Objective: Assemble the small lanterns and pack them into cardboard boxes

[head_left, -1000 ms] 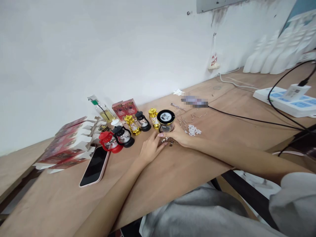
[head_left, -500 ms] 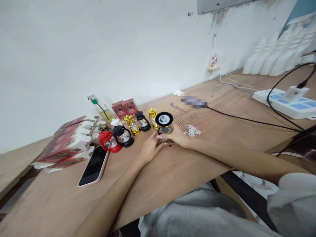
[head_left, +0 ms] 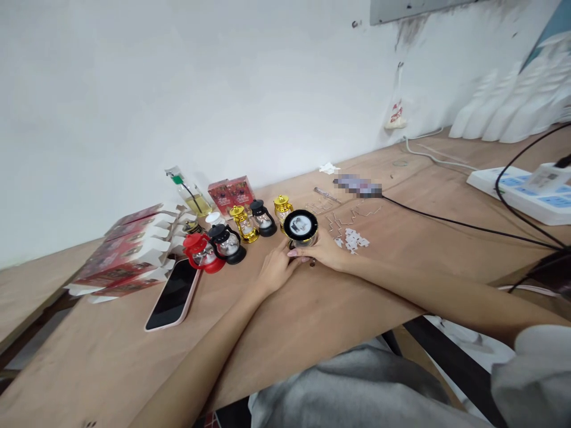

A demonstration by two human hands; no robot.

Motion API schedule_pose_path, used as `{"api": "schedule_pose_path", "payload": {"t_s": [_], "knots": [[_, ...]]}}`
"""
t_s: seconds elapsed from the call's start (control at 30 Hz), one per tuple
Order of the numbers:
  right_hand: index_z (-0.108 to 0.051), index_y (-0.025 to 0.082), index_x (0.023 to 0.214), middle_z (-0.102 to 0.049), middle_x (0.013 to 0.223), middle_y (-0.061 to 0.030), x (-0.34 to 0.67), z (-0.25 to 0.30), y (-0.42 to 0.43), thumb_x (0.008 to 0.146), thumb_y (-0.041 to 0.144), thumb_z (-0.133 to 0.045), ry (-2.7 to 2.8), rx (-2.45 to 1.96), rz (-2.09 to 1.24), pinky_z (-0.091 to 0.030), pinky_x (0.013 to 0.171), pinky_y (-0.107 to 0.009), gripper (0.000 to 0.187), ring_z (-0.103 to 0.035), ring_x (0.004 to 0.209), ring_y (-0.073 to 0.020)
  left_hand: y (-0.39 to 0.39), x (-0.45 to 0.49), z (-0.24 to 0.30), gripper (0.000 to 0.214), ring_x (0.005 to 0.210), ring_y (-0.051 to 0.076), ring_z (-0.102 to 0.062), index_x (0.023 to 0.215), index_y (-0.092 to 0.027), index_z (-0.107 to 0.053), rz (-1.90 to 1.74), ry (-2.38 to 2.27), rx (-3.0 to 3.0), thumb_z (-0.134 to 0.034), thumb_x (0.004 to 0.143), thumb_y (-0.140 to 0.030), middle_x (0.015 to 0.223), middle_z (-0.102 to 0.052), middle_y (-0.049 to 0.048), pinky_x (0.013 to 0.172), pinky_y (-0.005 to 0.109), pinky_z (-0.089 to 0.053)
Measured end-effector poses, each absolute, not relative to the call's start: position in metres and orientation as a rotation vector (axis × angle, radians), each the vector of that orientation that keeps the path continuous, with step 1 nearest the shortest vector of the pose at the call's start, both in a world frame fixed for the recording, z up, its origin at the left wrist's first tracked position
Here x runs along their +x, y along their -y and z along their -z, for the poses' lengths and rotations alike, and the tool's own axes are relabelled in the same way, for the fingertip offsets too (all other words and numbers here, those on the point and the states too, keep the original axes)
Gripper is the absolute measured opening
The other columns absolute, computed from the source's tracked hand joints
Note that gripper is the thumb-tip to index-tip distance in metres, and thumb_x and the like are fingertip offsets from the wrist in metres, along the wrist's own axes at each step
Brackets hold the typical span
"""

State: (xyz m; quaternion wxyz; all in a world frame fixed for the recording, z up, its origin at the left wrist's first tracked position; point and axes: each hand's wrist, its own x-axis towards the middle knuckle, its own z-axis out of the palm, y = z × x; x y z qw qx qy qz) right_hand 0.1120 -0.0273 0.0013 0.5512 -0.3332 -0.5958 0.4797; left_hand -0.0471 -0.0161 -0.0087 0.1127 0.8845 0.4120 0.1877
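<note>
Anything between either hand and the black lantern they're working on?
Nothing visible. The right hand cups the black lantern, and the left hand touches its left side. A gold lantern stands close behind.

I see a small assembly workshop: a bare plywood bench (head_left: 312, 309) by a white wall (head_left: 178, 89), holding toy lanterns (head_left: 227, 242), stacked red cartons (head_left: 125, 252), loose metal parts (head_left: 339, 221) and a power strip (head_left: 513, 184).

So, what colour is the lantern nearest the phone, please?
The lantern is red; head view.

A white wall (head_left: 178, 89) (stained near the top) is backing a plywood table (head_left: 285, 315) — soft light is falling evenly.
</note>
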Motion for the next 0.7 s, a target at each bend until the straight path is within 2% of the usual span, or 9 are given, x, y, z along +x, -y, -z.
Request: {"api": "schedule_pose_path", "payload": {"t_s": [0.2, 0.33, 0.5, 0.7], "knots": [[-0.06, 0.02, 0.092, -0.067, 0.091, -0.0041, 0.11, 0.0, 0.027, 0.048, 0.044, -0.085, 1.395, -0.788, -1.11, -0.053, 0.085, -0.041, 0.056, -0.062, 0.096, -0.024, 0.023, -0.049, 0.005, 0.021, 0.095, 0.024, -0.061, 0.1, -0.017, -0.059, -0.631, -1.226, 2.668, -0.047, 0.091, -0.032, 0.108, -0.061, 0.0109, 0.084, 0.038, -0.05], [-0.057, 0.02, 0.092, -0.065, 0.095, -0.0036, 0.112, 0.003, 0.024, 0.048, 0.039, -0.086, 1.418, -0.787, -0.991, -0.049, 0.087, -0.039, 0.056, -0.061, 0.091, -0.0209, 0.026, -0.056, 0.0, 0.012, 0.081, 0.018, -0.057, 0.089, -0.017, -0.055, -1.021, -1.283, 2.559, -0.044, 0.09, -0.022, 0.091, -0.057, 0.007, 0.071, 0.03, -0.048], [-0.053, 0.021, 0.091, -0.062, 0.09, -0.0011, 0.114, 0.007, 0.027, 0.055, 0.037, -0.082, 1.538, -0.806, -0.835, -0.047, 0.079, -0.034, 0.049, -0.058, 0.085, -0.0191, 0.029, -0.063, -0.018, 0.017, 0.063, 0.011, -0.052, 0.084, -0.018, -0.051, -1.584, -1.269, 2.024, -0.052, 0.089, -0.034, 0.074, -0.055, 0.0005, 0.058, 0.022, -0.043], [-0.05, 0.022, 0.089, -0.059, 0.09, -0.0005, 0.116, 0.007, 0.031, 0.063, 0.035, -0.077, 1.622, -0.789, -0.772, -0.041, 0.073, -0.03, 0.039, -0.055, 0.083, -0.0178, 0.052, -0.061, -0.054, 0.024, 0.055, 0.008, -0.056, 0.081, -0.017, -0.051, -1.921, -0.983, 1.753, -0.064, 0.083, -0.038, 0.067, -0.061, -0.0019, 0.055, 0.019, -0.047]]}}
